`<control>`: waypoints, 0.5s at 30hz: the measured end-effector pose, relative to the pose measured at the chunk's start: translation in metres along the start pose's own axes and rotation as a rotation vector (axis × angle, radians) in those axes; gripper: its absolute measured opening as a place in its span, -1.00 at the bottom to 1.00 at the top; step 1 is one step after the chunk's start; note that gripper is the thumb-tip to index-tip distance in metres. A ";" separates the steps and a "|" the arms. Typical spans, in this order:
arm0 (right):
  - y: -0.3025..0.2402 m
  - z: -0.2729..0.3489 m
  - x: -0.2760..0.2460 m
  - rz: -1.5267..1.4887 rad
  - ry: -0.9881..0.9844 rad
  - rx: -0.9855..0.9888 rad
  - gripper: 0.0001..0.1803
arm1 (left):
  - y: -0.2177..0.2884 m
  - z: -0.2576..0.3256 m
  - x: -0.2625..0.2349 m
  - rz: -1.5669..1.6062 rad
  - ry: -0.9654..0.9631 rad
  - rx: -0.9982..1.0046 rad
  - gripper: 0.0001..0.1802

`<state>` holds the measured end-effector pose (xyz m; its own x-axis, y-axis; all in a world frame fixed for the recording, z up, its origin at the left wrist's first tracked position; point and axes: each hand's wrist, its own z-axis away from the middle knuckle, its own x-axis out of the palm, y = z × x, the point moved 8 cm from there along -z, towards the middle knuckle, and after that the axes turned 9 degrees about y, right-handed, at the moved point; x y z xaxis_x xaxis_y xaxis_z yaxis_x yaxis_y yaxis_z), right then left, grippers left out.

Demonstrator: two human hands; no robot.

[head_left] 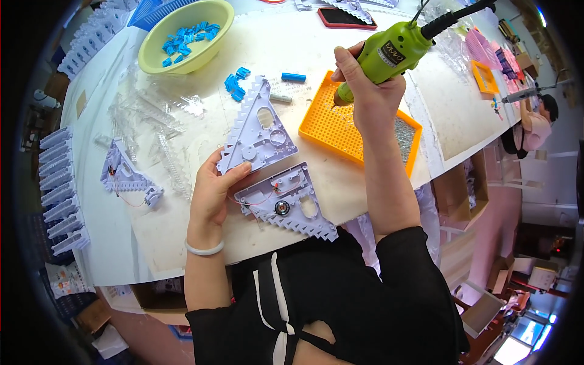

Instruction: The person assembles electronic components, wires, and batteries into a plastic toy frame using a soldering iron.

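Note:
My left hand (213,191) grips the lower corner of a pale lilac triangular plastic shell (258,128) with stepped edges, lying flat on the table. Just below it lies a second matching shell (286,201), open side up, showing a small round speaker and red wires. My right hand (368,91) is wrapped around a lime-green electric screwdriver (392,52), its tip pointing down into an orange perforated tray (331,125) that holds small screws.
A yellow-green bowl (152,58) of small blue plastic parts stands at the back left, with loose blue parts (236,82) near the shell. Clear plastic strips, another wired lilac shell (125,176) and stacked lilac shells (61,188) lie left. A phone (347,18) lies at the back. Another person (535,125) works far right.

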<state>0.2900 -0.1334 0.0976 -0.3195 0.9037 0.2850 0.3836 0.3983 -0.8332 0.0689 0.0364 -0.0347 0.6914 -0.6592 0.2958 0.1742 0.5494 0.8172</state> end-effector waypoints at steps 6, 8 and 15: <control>0.005 -0.005 0.003 0.004 0.005 -0.006 -0.85 | 0.004 0.000 0.002 0.018 0.005 0.001 -0.48; 0.008 -0.004 0.002 0.018 0.013 0.005 -0.84 | 0.003 -0.001 0.001 0.008 0.009 -0.003 -0.47; 0.012 -0.003 0.001 0.049 0.022 0.005 -0.83 | -0.001 -0.002 -0.001 -0.002 0.031 0.005 -0.46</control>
<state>0.2970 -0.1273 0.0890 -0.2818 0.9252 0.2542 0.3936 0.3531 -0.8487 0.0689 0.0376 -0.0366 0.7126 -0.6438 0.2788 0.1721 0.5457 0.8201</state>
